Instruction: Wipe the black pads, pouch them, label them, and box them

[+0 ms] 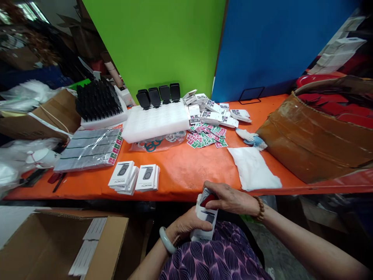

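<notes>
Close to my lap, my left hand (188, 224) is wrapped around a small white printed box (201, 234), its thumb across the front. The box stands tilted, with its top end open. Over that opening, my right hand (231, 198) pinches a red item in a clear bag (208, 200), which sits partly inside the box. What kind of item it is, I cannot make out. On the table edge to the left lie two small stacks of closed white boxes marked "MAGNETIC" (122, 174), (147, 177).
An orange-covered table (186, 171) bears a white foam tray (157, 120) with black holders, flat unfilled cartons (211, 116), red and green cards (206, 136) and a white cloth pad (253, 167). A large carton (314, 140) holds red pieces. At lower left, an open carton (116, 245) contains white boxes.
</notes>
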Demonstrator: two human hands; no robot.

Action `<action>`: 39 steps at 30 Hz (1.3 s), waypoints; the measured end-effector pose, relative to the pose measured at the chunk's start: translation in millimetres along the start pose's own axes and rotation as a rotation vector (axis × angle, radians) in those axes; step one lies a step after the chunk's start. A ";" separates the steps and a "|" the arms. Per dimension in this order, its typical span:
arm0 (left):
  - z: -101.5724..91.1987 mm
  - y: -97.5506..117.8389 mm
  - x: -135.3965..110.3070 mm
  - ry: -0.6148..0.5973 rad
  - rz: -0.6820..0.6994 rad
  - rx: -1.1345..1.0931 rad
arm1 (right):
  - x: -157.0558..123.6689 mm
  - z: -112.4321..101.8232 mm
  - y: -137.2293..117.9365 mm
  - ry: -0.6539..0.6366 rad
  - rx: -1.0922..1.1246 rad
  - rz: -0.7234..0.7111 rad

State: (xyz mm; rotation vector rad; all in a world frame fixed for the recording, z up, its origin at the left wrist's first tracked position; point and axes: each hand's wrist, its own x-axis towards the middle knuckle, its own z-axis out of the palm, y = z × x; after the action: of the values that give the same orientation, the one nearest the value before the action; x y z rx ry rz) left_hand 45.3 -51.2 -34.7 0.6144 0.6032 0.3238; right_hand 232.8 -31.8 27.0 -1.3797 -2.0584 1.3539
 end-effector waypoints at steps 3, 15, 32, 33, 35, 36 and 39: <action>-4.2 -0.3 -2.8 -0.023 -0.001 -0.021 | 0.9 12.5 -2.5 0.109 0.003 -0.054; -21.5 -13.6 -6.5 -0.072 0.036 -0.039 | -2.9 38.0 -0.8 0.173 -0.016 -0.278; -13.2 -10.3 -22.1 0.476 0.376 0.157 | -6.7 62.4 14.3 0.182 -0.101 -0.223; -13.1 -9.9 -25.8 0.506 0.384 0.175 | -7.4 65.1 14.8 0.206 -0.067 -0.231; -12.6 -9.6 -32.1 0.538 0.406 0.189 | -9.5 71.4 16.4 0.296 0.007 -0.252; -12.3 -9.8 -34.3 0.544 0.417 0.183 | -10.8 74.7 17.8 0.360 0.044 -0.255; -11.6 -11.2 -36.6 0.562 0.426 0.151 | -14.8 84.8 24.9 0.538 0.159 -0.197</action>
State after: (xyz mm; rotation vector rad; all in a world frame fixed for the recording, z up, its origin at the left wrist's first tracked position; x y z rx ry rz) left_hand 10.7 -71.4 -33.6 0.8032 1.0423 0.8743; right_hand 195.4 -87.1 -32.9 -1.2615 -1.6402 0.9146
